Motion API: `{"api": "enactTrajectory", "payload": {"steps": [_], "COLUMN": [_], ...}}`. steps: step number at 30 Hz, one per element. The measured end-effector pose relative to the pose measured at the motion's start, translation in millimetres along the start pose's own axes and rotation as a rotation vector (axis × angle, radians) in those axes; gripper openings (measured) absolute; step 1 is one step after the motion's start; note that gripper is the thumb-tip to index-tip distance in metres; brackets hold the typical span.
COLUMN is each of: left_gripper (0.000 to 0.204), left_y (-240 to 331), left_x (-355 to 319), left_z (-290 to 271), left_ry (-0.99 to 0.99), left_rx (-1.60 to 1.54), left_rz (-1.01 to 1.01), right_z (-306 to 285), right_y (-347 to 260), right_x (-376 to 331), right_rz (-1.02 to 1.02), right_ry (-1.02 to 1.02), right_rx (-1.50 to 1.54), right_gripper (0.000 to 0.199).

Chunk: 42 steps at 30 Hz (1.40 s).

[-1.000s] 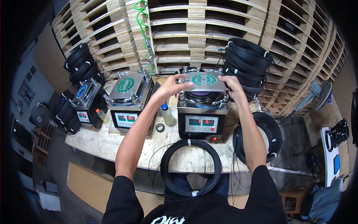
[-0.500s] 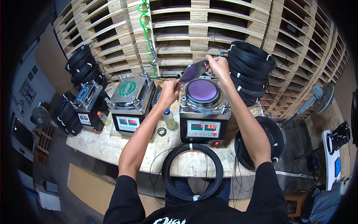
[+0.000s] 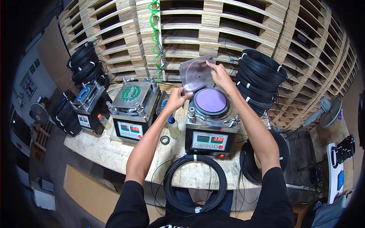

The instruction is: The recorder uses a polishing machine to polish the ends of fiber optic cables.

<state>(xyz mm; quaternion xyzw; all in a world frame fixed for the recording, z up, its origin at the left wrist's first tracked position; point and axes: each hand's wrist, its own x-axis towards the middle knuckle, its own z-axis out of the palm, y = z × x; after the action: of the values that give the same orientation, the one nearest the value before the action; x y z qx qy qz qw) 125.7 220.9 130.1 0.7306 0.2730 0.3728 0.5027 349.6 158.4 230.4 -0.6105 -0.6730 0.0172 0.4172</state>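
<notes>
While wooden pallets (image 3: pixel 209 22) fill the bkgd, tops cut off, the bench (image 3: pixel 95 146) runs in front. Machine (image 3: pixel 210 141) approx. mid-bench. R forearm (image 3: pixel 259 131) blocks part of a black coil (image 3: pixel 248 167). Shiny plate (image 3: pixel 194 72) tilted up behind machine's purple disc (image 3: pixel 211 101): L hand (image 3: pixel 177 99) pinches lower L corner, R hand (image 3: pixel 221 76) grips upper R edge, thumb hard to see. Blue-capped bottle (image 3: pixel 174 130) nr L forearm (image 3: pixel 150 140), w/ pale liq. inside.

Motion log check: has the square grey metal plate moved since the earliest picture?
Yes. Against the round purple pad, the square grey metal plate went from nearly level above it to tilted up, behind it and to its left.
</notes>
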Motion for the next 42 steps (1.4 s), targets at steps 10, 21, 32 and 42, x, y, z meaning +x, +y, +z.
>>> {"api": "enactTrajectory", "payload": {"steps": [10,21,32,42], "left_gripper": [0.031,0.007,0.058,0.047], "left_y": [4,13,-64,116], "left_x": [7,131,249,175], "left_z": [-4,-173,-193,-207], "left_ry": [-0.063,0.049,0.552,0.332], "left_rx": [0.168,0.027,0.306,0.223], "left_rz": [-0.036,-0.173,-0.259,0.185], "right_z": [-1,-65,-148,-168], "right_y": [26,20,33,18], "right_x": [-2,-70,-181,-153], "right_rz": [-0.1,-0.025,0.268,0.286], "right_ry": [0.001,-0.084,-0.019,0.076], "right_rx": [0.009,0.158,0.096,0.158], "right_gripper": [0.057,0.031,0.023,0.023]}}
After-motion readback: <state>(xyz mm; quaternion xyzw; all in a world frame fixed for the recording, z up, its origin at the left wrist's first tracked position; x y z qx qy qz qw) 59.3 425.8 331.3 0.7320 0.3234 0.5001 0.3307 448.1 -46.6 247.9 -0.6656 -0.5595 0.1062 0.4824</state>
